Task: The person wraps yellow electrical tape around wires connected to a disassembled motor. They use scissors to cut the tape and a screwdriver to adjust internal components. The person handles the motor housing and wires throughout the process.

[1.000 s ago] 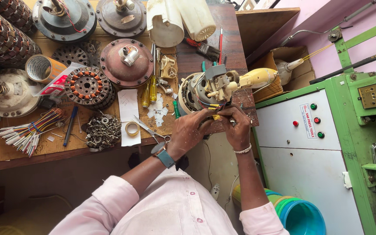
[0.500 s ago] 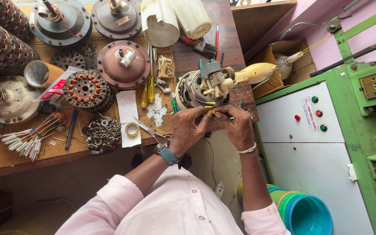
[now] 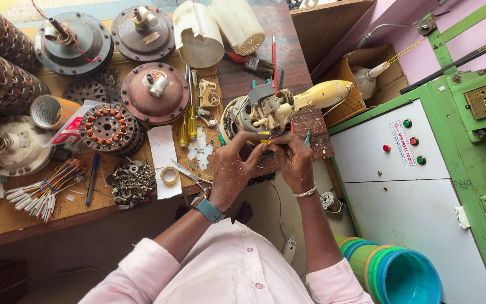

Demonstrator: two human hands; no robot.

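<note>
Right now both hands meet at the front edge of the surface [image 3: 23, 217]: left hand [image 3: 233, 171] and right hand [image 3: 292, 163] pressed close, fingertips pinching thin coloured wires [image 3: 266, 142] that run out of a small fan motor assembly [image 3: 260, 110]. Assembly sits just past the fingers: grey plastic gear housing, copper winding ring, cream plastic tapered handle-shaped part [image 3: 324, 94] sticking out to the right.

Materials around: round cast-metal motor cover [image 3: 154, 93], rust-brown, dull; laminated stator [image 3: 107, 126] with orange-wrapped coils; heap of small steel hardware [image 3: 132, 182]; tape ring [image 3: 169, 176]; scissors [image 3: 189, 174]; bundle of sleeved wire ends [image 3: 43, 191]; two yellow-handled screwdrivers [image 3: 187, 118].

Hard to see: exact wire joint is covered by the fingers, can't tell whether it's twisted or bare. Motor underside hidden. Stator stacks at top left are cut off by frame.

Surface is worn, scratched brown wood, cluttered. To the right, green-and-white metal cabinet [image 3: 423, 214] with round coloured buttons; stacked plastic buckets [image 3: 400, 276] on the floor; pink wall.
</note>
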